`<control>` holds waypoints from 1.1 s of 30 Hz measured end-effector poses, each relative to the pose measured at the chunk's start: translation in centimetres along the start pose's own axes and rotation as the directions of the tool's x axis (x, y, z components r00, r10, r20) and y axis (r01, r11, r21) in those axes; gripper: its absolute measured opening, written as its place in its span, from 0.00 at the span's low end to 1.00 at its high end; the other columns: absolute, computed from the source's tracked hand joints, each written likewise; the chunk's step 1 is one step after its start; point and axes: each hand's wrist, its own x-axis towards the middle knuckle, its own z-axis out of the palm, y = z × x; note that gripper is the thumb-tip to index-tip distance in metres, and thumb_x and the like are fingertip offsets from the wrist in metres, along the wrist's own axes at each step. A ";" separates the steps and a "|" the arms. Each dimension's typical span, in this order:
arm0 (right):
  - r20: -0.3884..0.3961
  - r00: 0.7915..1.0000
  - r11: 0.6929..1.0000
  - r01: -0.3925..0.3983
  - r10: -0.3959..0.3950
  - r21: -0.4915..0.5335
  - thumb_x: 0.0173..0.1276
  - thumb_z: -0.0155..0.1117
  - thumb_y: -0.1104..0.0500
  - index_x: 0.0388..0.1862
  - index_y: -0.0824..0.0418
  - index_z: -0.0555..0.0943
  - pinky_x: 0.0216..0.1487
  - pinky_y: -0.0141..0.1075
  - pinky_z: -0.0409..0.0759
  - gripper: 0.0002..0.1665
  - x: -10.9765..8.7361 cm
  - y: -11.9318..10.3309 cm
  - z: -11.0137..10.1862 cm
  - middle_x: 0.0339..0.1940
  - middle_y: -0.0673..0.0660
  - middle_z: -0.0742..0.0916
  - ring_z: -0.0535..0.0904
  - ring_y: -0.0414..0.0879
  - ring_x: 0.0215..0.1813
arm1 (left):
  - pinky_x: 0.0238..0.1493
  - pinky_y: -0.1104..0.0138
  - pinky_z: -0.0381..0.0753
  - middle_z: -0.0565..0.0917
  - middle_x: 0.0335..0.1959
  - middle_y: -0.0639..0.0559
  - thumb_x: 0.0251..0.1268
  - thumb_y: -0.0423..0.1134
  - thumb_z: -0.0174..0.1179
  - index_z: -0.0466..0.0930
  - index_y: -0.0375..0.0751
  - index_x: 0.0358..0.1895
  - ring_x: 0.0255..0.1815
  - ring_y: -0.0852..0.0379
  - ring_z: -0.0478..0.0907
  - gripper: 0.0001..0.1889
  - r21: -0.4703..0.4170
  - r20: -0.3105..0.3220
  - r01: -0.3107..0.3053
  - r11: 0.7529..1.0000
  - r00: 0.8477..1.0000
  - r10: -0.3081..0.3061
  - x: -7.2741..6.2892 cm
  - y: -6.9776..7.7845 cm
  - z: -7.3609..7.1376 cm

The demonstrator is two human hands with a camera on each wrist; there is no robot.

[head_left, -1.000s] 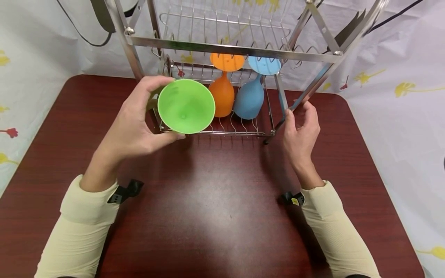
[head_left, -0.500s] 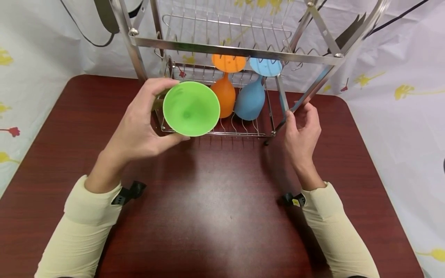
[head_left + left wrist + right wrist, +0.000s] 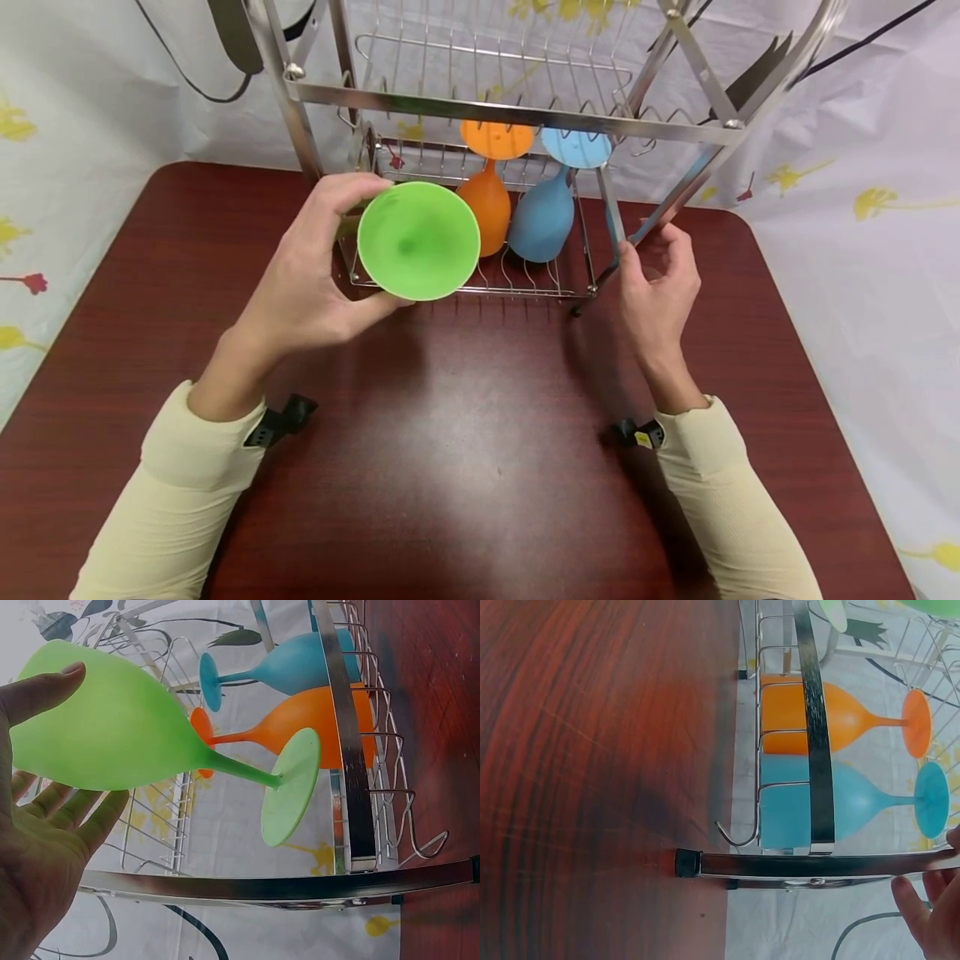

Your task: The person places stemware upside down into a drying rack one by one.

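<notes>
My left hand [image 3: 300,279] grips a green plastic wine goblet [image 3: 418,242] by its bowl, thumb on one side and fingers on the other. The goblet's mouth faces the head camera; its stem and round foot [image 3: 291,787] point away, towards the rack, in the left wrist view. An orange goblet [image 3: 486,204] and a blue goblet [image 3: 542,218] stand upside down, side by side, on the lower tier of the metal dish rack [image 3: 517,107]. My right hand [image 3: 660,292] holds the rack's right side frame between thumb and fingers.
The rack's upper wire tier [image 3: 487,50] hangs over the goblets. A dark utensil end [image 3: 757,75] shows at its right side, a dark flat piece [image 3: 234,37] at its left. The red-brown table [image 3: 465,467] carries the rack; patterned white sheeting [image 3: 862,250] lies behind.
My left hand and the green goblet have shifted slightly right and nearer in the head view, while that view itself moved a little. My right hand keeps its hold on the rack.
</notes>
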 end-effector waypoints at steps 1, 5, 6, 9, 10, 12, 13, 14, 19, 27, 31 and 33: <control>-0.002 1.000 1.000 -0.001 0.001 0.000 0.64 0.64 0.65 0.49 0.64 0.79 0.38 0.24 0.78 0.13 0.0 0.1 0.0 0.40 0.44 0.81 0.79 0.38 0.40 | 0.66 0.57 0.65 0.74 0.57 0.34 0.35 0.32 0.76 0.67 0.26 0.60 0.62 0.43 0.68 0.42 0.002 -0.003 -0.004 1.000 1.000 0.004 0.0 0.0 0.1; -0.007 1.000 1.000 -0.002 0.002 0.010 0.64 0.64 0.66 0.48 0.64 0.80 0.39 0.24 0.78 0.13 -0.1 -1.0 -0.2 0.39 0.44 0.81 0.80 0.38 0.41 | 0.66 0.56 0.65 0.74 0.57 0.34 0.37 0.33 0.75 0.67 0.25 0.60 0.61 0.42 0.69 0.41 0.011 -0.005 -0.024 1.000 1.000 0.024 0.1 0.1 0.3; -0.008 1.000 1.000 -0.001 0.001 0.013 0.64 0.64 0.66 0.48 0.64 0.80 0.39 0.24 0.78 0.13 -0.3 -1.4 -0.3 0.39 0.45 0.81 0.80 0.38 0.41 | 0.66 0.56 0.65 0.74 0.57 0.34 0.37 0.33 0.75 0.67 0.25 0.60 0.61 0.42 0.69 0.41 0.012 -0.005 -0.029 1.000 1.000 0.029 0.1 0.1 0.4; -0.013 1.000 1.000 0.008 -0.008 0.012 0.63 0.64 0.67 0.49 0.65 0.80 0.39 0.23 0.78 0.14 -0.5 -1.8 -0.4 0.40 0.47 0.81 0.80 0.38 0.41 | 0.66 0.56 0.66 0.74 0.57 0.34 0.38 0.33 0.74 0.67 0.25 0.60 0.61 0.42 0.69 0.40 0.009 -0.004 -0.042 0.999 0.999 0.042 0.1 0.1 0.7; -0.016 1.000 1.000 0.012 -0.012 0.011 0.63 0.64 0.67 0.50 0.65 0.80 0.38 0.23 0.78 0.15 -0.5 -1.7 -0.5 0.40 0.47 0.81 0.80 0.38 0.42 | 0.66 0.56 0.66 0.73 0.57 0.34 0.38 0.32 0.74 0.67 0.25 0.59 0.61 0.41 0.69 0.40 0.008 -0.004 -0.047 0.999 0.999 0.047 0.1 0.1 0.8; -0.028 0.999 1.000 0.024 -0.024 0.011 0.63 0.64 0.67 0.51 0.65 0.79 0.38 0.23 0.79 0.16 -0.5 -1.0 -0.5 0.40 0.47 0.81 0.80 0.40 0.43 | 0.66 0.56 0.66 0.73 0.57 0.34 0.38 0.31 0.73 0.67 0.25 0.59 0.61 0.41 0.69 0.39 0.012 -0.003 -0.060 0.998 0.998 0.060 0.2 0.1 0.9; -0.035 0.999 0.999 0.032 -0.032 0.018 0.63 0.64 0.67 0.52 0.65 0.78 0.38 0.24 0.79 0.17 -0.5 -0.6 -0.5 0.41 0.46 0.80 0.79 0.41 0.43 | 0.66 0.56 0.66 0.73 0.57 0.34 0.38 0.30 0.73 0.67 0.25 0.59 0.61 0.41 0.69 0.39 0.013 -0.003 -0.066 0.998 0.998 0.066 0.2 0.1 1.0; -0.044 0.998 0.999 0.041 -0.040 0.030 0.63 0.63 0.67 0.53 0.65 0.77 0.38 0.25 0.79 0.18 -0.5 -0.5 -0.5 0.41 0.46 0.79 0.79 0.42 0.44 | 0.66 0.56 0.66 0.73 0.57 0.34 0.37 0.30 0.72 0.67 0.25 0.59 0.61 0.41 0.69 0.38 0.015 -0.002 -0.073 0.997 0.997 0.073 0.2 0.2 1.0; -0.110 0.989 0.989 0.110 -0.100 0.096 0.63 0.61 0.69 0.53 0.66 0.74 0.40 0.29 0.79 0.19 -0.8 -1.3 -0.6 0.39 0.46 0.76 0.76 0.47 0.43 | 0.66 0.56 0.66 0.73 0.57 0.34 0.36 0.27 0.72 0.67 0.25 0.58 0.62 0.41 0.68 0.38 0.013 -0.005 -0.090 0.996 0.996 0.090 0.3 0.3 1.3; -0.280 0.941 0.963 0.234 -0.191 0.132 0.60 0.60 0.66 0.44 0.69 0.78 0.46 0.34 0.76 0.13 -1.5 -3.6 -0.4 0.36 0.45 0.76 0.74 0.46 0.42 | 0.67 0.57 0.68 0.73 0.58 0.35 0.34 0.24 0.72 0.67 0.27 0.59 0.62 0.41 0.69 0.39 0.055 0.017 -0.117 0.992 0.993 0.116 0.3 0.5 1.7; -0.311 0.909 0.942 0.321 -0.277 0.100 0.58 0.59 0.64 0.39 0.74 0.79 0.44 0.34 0.74 0.14 -1.8 -3.9 -0.2 0.33 0.47 0.78 0.75 0.44 0.39 | 0.66 0.57 0.69 0.73 0.58 0.34 0.36 0.25 0.72 0.66 0.27 0.59 0.61 0.41 0.70 0.39 0.084 0.035 -0.126 0.988 0.992 0.124 0.3 0.5 1.9; -0.309 0.895 0.929 0.362 -0.322 0.082 0.58 0.59 0.63 0.37 0.76 0.79 0.43 0.34 0.74 0.15 -1.9 -4.0 -0.1 0.31 0.53 0.80 0.76 0.44 0.39 | 0.66 0.57 0.69 0.72 0.58 0.34 0.38 0.27 0.72 0.66 0.27 0.59 0.61 0.41 0.70 0.38 0.104 0.051 -0.131 0.986 0.991 0.126 0.4 0.5 1.9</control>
